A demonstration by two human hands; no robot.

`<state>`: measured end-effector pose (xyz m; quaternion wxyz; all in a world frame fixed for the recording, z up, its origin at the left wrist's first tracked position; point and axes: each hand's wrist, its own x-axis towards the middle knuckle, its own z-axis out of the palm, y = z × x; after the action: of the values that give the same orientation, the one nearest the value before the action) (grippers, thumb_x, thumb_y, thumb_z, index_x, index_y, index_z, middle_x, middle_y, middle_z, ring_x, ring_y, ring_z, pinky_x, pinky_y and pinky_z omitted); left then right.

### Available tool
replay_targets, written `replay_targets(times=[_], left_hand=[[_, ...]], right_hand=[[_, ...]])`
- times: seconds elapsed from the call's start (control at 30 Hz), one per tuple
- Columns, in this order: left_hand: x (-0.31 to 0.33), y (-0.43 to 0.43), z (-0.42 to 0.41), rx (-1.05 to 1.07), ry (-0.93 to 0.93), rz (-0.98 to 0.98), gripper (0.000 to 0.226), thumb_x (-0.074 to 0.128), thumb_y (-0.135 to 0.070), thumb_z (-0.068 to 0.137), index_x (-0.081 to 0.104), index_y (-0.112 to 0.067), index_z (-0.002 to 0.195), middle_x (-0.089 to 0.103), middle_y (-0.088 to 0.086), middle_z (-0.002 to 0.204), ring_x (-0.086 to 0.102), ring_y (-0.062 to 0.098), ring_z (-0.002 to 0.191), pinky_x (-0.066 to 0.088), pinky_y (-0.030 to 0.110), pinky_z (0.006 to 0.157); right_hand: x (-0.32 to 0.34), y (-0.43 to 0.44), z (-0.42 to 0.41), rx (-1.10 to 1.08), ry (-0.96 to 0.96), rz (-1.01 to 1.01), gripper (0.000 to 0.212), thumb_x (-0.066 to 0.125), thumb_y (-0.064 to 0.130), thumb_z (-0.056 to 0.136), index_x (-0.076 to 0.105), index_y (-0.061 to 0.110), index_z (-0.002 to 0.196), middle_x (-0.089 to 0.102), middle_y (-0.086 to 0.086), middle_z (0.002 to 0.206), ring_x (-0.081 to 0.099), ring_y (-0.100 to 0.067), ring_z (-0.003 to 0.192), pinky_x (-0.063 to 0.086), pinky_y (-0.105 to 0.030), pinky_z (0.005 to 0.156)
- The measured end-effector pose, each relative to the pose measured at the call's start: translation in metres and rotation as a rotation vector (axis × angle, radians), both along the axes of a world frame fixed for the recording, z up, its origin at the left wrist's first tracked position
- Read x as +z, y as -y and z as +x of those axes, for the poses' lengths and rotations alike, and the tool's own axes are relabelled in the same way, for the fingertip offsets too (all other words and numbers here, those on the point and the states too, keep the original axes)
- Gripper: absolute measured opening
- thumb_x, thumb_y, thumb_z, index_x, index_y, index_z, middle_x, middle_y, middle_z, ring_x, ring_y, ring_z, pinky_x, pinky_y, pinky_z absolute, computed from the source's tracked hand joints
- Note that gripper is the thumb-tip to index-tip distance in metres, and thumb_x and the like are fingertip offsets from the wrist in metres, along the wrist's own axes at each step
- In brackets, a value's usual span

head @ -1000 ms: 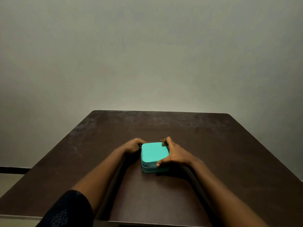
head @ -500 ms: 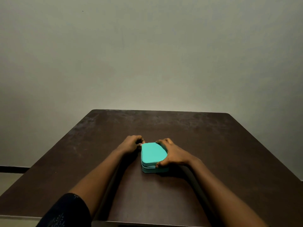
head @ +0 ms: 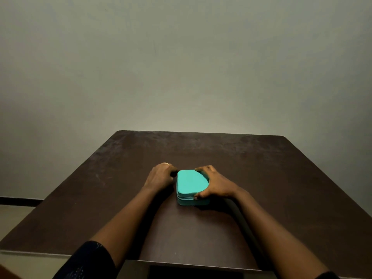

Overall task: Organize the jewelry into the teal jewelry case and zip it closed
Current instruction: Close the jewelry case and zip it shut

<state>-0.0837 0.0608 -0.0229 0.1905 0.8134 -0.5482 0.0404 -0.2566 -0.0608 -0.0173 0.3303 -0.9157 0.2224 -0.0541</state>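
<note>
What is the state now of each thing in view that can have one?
teal jewelry case: lid down, flat on the table; zip extent unclear.
right hand: grips the case's right side.
left hand: fingers curled at the case's left far corner; any pinch hidden.

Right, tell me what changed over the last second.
The right hand slid further over the far right corner of the teal rounded-square jewelry case, still gripping it. The left hand stayed curled at its far left corner; the case stayed put on the dark brown table.
</note>
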Motion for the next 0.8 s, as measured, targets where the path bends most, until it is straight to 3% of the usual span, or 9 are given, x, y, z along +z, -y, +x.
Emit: replay_targets(times=[0.17,0.4,0.63,0.8], left_hand=[[-0.005,-0.011,-0.006,0.071,0.061,-0.027,0.037,0.055,-0.011,0.076,0.070,-0.021,0.107,0.071,0.004,0.096,0.060,0.025,0.094,0.052,0.033,0.075],[-0.002,-0.026,-0.017,0.169,-0.074,-0.016,0.029,0.052,-0.009,0.073,0.072,-0.015,0.094,0.069,0.009,0.093,0.061,0.028,0.089,0.048,0.030,0.071],[0.002,-0.046,-0.028,0.152,-0.180,0.048,0.034,0.050,-0.014,0.079,0.072,-0.020,0.103,0.072,0.006,0.100,0.065,0.024,0.089,0.055,0.034,0.080],[0.007,-0.055,-0.038,0.162,-0.196,0.082,0.028,0.056,-0.024,0.083,0.072,-0.017,0.105,0.072,0.009,0.101,0.064,0.024,0.094,0.050,0.030,0.081]], right_hand=[[-0.001,-0.002,0.000,-0.011,0.004,-0.011,0.091,0.080,0.037,0.065,0.030,0.026,0.140,0.029,0.004,0.138,0.036,-0.011,0.117,0.036,-0.023,0.091],[0.000,-0.006,0.001,-0.063,0.011,-0.019,0.090,0.080,0.038,0.066,0.031,0.022,0.140,0.029,0.000,0.136,0.039,-0.018,0.122,0.037,-0.025,0.093],[0.001,-0.013,0.004,-0.131,0.025,-0.013,0.090,0.079,0.039,0.066,0.031,0.019,0.140,0.030,-0.003,0.134,0.040,-0.020,0.123,0.040,-0.029,0.097],[0.003,-0.017,0.004,-0.137,0.002,-0.026,0.092,0.079,0.039,0.067,0.030,0.018,0.141,0.029,-0.004,0.137,0.039,-0.022,0.125,0.039,-0.031,0.100]])
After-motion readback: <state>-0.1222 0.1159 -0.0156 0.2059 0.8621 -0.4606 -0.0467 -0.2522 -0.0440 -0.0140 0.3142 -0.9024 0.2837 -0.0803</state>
